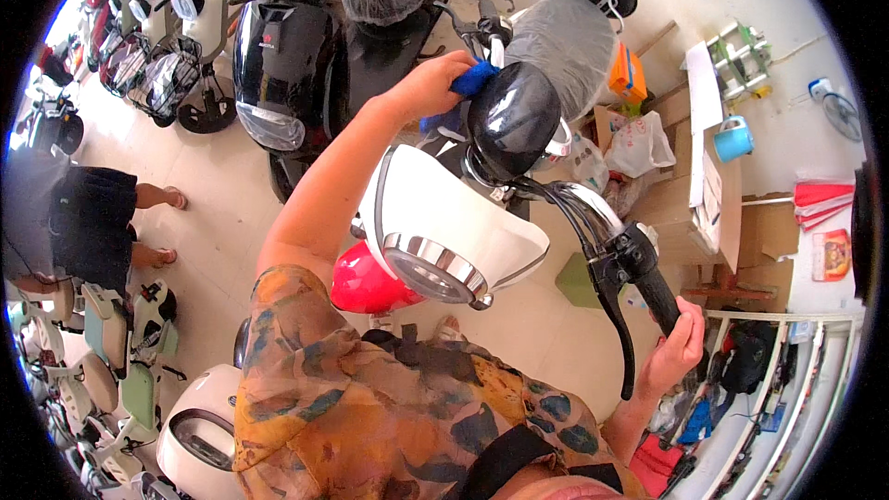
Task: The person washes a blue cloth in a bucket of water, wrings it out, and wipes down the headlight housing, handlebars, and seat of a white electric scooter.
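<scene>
A person seen from above leans over the front of a scooter, wearing a short-sleeved shirt (343, 389) patterned in orange, brown and blue. The left arm reaches up and forward, and the left hand (428, 85) is closed around a bunched blue cloth (474, 80) — the cloth sits right beside a glossy black rounded piece (515, 118) at the middle of the handlebar. The right hand (671, 352) is lower, at the right side of the view, with fingers curled around the outer end of a black handlebar grip (656, 298); how firmly they press, I cannot tell. A black brake lever (617, 338) runs alongside this grip.

Below the black piece is the scooter's white front housing (443, 213) with a chrome-ringed headlight (433, 270), and under it a red fender (369, 280). Behind the handlebar lies a seat (567, 42) wrapped in clear plastic, with a black backrest beyond.

To the left stands a black scooter (287, 74), near rows of parked scooters. Another person in dark shorts (91, 222) stands at the far left. On the right are a blue mug (734, 141), an orange box (627, 74) and a white plastic bag (641, 143).
</scene>
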`<state>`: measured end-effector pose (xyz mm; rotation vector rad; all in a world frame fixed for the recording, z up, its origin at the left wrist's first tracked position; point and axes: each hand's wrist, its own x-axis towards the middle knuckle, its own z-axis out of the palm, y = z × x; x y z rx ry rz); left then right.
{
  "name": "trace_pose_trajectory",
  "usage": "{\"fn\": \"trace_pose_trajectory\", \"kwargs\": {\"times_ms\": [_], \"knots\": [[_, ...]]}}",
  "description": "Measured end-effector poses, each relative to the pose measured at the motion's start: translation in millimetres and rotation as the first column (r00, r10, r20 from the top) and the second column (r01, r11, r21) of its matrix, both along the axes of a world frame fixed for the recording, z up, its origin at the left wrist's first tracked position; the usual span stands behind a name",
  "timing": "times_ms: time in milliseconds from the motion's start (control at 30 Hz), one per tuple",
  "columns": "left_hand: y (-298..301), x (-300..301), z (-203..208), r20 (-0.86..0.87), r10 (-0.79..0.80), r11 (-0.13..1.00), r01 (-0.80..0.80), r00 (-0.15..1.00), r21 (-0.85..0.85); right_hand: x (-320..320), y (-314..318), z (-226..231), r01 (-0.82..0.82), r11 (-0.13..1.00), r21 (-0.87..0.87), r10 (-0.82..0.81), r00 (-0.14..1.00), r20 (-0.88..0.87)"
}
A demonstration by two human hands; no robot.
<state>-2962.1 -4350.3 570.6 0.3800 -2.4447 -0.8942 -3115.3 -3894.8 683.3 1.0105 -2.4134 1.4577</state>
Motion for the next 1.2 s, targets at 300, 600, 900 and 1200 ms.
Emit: {"fn": "trace_pose_trajectory", "kwargs": {"times_ms": [300, 600, 900, 1200], "knots": [[-72, -40, 5, -0.256, 0.588, 0.789, -0.613, 0.767, -0.025, -3, -7, 13, 0.070, 0.994, 0.080, -0.091, 0.950, 0.299], [-95, -34, -13, -0.007, 0.572, 0.718, -0.496, 0.821, 0.488, -49, -10, -7, 0.159, 0.986, 0.056, -0.167, 0.966, 0.199], [-82, -27, -23, -0.146, 0.468, 0.825, -0.371, 0.871, 0.427, -45, -12, -12, 0.162, 0.986, -0.025, -0.154, 0.967, 0.203], [-78, -8, -18, -0.140, 0.390, 0.866, -0.414, 0.910, -0.281, -43, -3, -16, 0.101, 0.995, -0.022, -0.096, 0.979, 0.182]]}}
